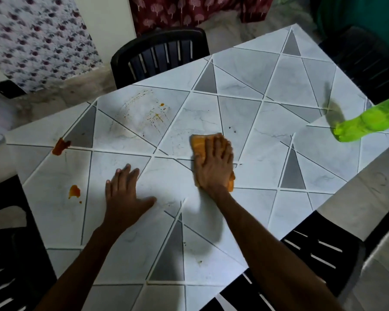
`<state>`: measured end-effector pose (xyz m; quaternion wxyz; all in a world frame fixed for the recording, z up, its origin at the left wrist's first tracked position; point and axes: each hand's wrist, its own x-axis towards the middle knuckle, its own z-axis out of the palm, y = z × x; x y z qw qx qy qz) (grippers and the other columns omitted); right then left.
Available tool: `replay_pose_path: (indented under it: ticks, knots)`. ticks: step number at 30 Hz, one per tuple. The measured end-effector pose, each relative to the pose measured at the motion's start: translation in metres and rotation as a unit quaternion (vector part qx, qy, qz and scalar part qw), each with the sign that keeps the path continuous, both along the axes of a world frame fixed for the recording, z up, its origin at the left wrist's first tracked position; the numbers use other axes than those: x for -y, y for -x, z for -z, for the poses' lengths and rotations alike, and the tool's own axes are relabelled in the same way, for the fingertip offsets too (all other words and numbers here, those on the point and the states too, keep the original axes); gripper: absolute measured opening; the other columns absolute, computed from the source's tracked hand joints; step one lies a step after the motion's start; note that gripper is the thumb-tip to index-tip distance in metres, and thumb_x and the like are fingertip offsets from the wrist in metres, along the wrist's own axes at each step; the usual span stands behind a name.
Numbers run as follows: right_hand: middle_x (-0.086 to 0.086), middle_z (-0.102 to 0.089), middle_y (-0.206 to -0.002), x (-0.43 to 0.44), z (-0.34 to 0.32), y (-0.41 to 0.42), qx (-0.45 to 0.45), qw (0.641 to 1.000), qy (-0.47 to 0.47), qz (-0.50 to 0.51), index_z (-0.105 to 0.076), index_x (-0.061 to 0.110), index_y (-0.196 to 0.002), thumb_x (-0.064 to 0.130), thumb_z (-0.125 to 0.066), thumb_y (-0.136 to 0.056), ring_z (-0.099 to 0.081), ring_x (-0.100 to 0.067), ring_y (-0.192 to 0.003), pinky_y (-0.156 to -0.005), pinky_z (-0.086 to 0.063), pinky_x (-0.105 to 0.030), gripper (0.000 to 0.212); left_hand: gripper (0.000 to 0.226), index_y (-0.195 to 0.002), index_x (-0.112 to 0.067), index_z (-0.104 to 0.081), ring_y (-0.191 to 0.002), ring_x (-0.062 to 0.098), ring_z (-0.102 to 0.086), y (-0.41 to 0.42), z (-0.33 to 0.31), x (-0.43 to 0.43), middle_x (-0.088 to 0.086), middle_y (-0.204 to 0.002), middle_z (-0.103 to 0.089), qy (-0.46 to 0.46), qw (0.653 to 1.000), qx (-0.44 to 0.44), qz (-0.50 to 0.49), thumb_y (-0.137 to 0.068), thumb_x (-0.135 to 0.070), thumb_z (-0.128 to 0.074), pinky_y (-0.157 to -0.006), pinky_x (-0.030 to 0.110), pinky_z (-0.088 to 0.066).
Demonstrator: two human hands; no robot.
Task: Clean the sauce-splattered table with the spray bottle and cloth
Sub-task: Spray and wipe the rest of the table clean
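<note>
The bottle (pixel 368 118) (contents blurred) seems to lie far right on the table (pixel 245 70). The cloth (pixel 198 145) sits under the flat fingers (pixel 222 151) of the right hand (pixel 212 169); the left hand (pixel 124 195) rests splayed.

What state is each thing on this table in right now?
Table: dirty on its left side.
Dark red sauce blob: unwiped, at the left edge.
Orange sauce blob: unwiped.
Sauce streaks: thin and smeared.
Cloth: flat on the table, under the right hand.
Right hand: fingers spread, pressing the cloth.
Left hand: flat on the table, holding nothing.
Spray bottle: at the right edge, untouched, top out of view.
</note>
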<state>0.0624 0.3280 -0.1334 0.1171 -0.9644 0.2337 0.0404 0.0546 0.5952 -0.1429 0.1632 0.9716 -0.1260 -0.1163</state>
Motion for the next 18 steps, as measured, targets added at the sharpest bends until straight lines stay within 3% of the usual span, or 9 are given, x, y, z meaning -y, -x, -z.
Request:
replay_pose_path:
  ticks: [4,6,8,10,14,16,18]
  knots:
    - [-0.004,-0.002,-0.169,-0.053,-0.004,0.036,-0.002,0.971,-0.035,-0.236,-0.018,0.027,-0.16,0.06,-0.029,-0.1,0.005,-0.032,-0.155,-0.126,-0.006,-0.051,0.069,0.099,-0.137,-0.012,-0.049,-0.135,0.038,-0.04,-0.015,-0.009,-0.006,0.016,-0.147,-0.044,-0.016,0.999,0.001,0.03,-0.064,-0.079,-0.049,-0.106,0.058,-0.035]
    - [0.0,-0.004,-0.169,-0.032,-0.003,0.067,-0.003,0.959,-0.046,-0.281,-0.021,0.031,-0.159,0.061,-0.032,-0.1,0.006,-0.028,-0.156,-0.125,-0.01,-0.052,0.066,0.093,-0.134,-0.012,-0.052,-0.133,0.037,-0.041,-0.03,-0.012,-0.006,0.016,-0.142,-0.047,-0.003,1.0,0.002,0.026,-0.067,-0.076,-0.05,-0.105,0.056,-0.037]
    - [0.0,-0.01,-0.169,0.004,-0.002,0.089,0.004,0.976,-0.036,-0.217,-0.024,0.031,-0.158,0.06,-0.034,-0.1,-0.001,-0.027,-0.156,-0.124,-0.012,-0.051,0.065,0.093,-0.134,-0.011,-0.052,-0.134,0.036,-0.038,-0.043,-0.016,-0.002,0.015,-0.144,-0.046,0.004,1.0,0.006,0.007,-0.066,-0.073,-0.052,-0.106,0.055,-0.036]
    - [-0.003,-0.014,-0.168,0.045,0.001,0.077,-0.005,0.996,-0.021,-0.082,-0.025,0.027,-0.158,0.057,-0.033,-0.1,-0.009,-0.032,-0.155,-0.124,-0.013,-0.051,0.065,0.097,-0.137,-0.009,-0.05,-0.137,0.035,-0.036,-0.058,-0.02,0.005,0.016,-0.147,-0.043,0.008,1.0,0.01,-0.007,-0.063,-0.071,-0.055,-0.109,0.054,-0.034]
    - [-0.013,-0.016,-0.167,0.08,0.003,-0.028,-0.014,0.994,-0.009,0.112,-0.024,0.017,-0.158,0.056,-0.022,-0.098,-0.014,-0.045,-0.15,-0.121,-0.015,-0.058,0.072,0.102,-0.135,0.0,-0.051,-0.135,0.041,-0.04,-0.078,-0.013,0.009,0.023,-0.146,-0.044,0.007,1.0,0.001,0.017,-0.06,-0.069,-0.057,-0.109,0.054,-0.037]
    - [-0.014,-0.014,-0.167,0.064,0.001,-0.075,-0.011,0.994,-0.016,0.11,-0.023,0.016,-0.159,0.056,-0.02,-0.097,-0.011,-0.044,-0.151,-0.122,-0.012,-0.057,0.073,0.102,-0.135,0.002,-0.05,-0.135,0.042,-0.04,-0.08,-0.01,0.01,0.024,-0.145,-0.044,0.016,1.0,-0.011,0.013,-0.058,-0.06,-0.074,-0.108,0.053,-0.037]
    - [-0.014,-0.014,-0.167,0.03,0.001,-0.095,0.004,1.0,-0.009,0.02,-0.023,0.016,-0.159,0.055,-0.025,-0.098,-0.01,-0.042,-0.152,-0.123,-0.01,-0.055,0.072,0.104,-0.137,0.001,-0.048,-0.137,0.04,-0.038,-0.08,-0.012,0.013,0.022,-0.147,-0.042,0.024,1.0,-0.01,-0.007,-0.053,-0.042,-0.093,-0.108,0.051,-0.036]
